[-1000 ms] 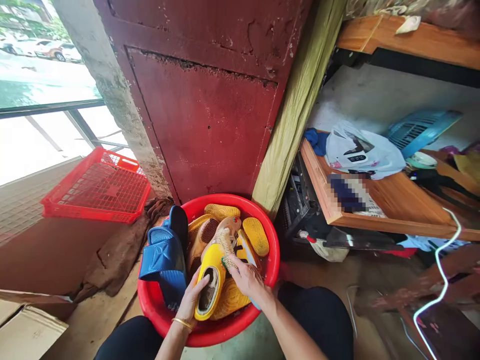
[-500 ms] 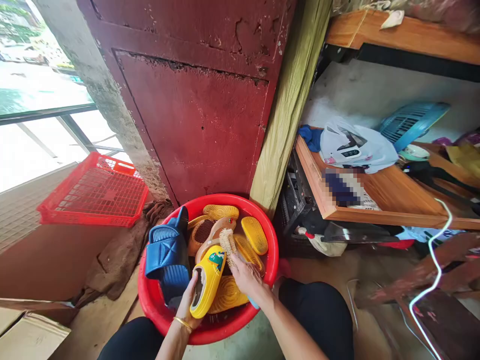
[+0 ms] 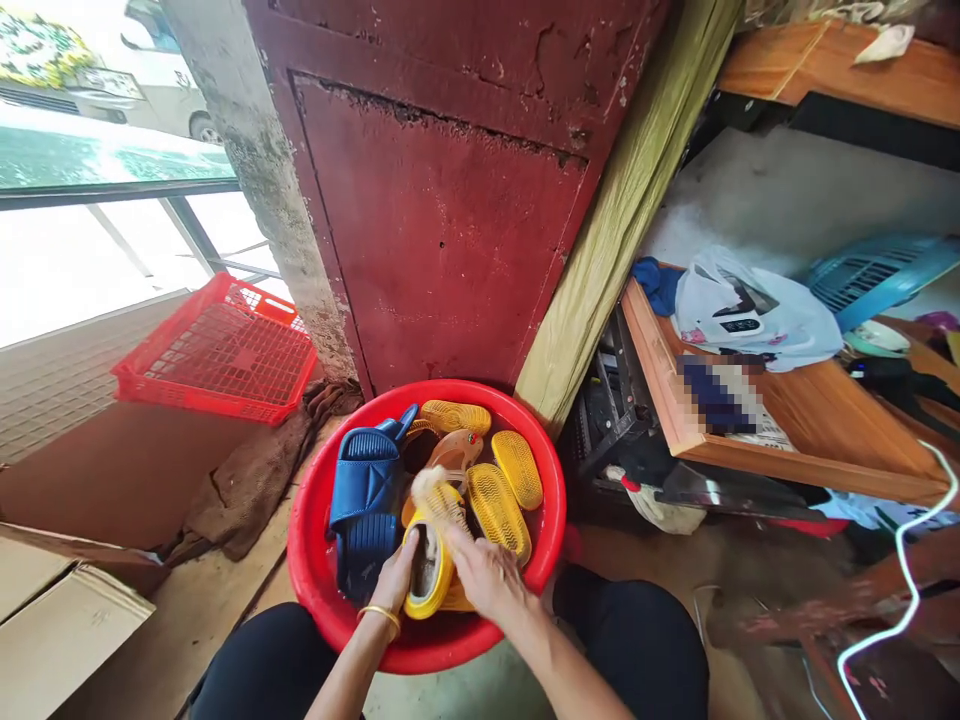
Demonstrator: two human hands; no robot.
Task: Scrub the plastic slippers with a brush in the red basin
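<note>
The left hand [image 3: 394,582] does best to brace the yellow shoe [image 3: 444,582] firmly by its opening, thumb over the rim, while the right hand [image 3: 487,580] works the brush [image 3: 433,487] in short, even strokes clear of the left fingers. The left grip pinches the shoe's side and the right grip is wrapped around the brush, too blurred to show how its bristles meet the shoe. The shoe is over the red tub [image 3: 301,545], toe pointing away and slightly right, heel nearest the person, long axis running mostly front to back.
</note>
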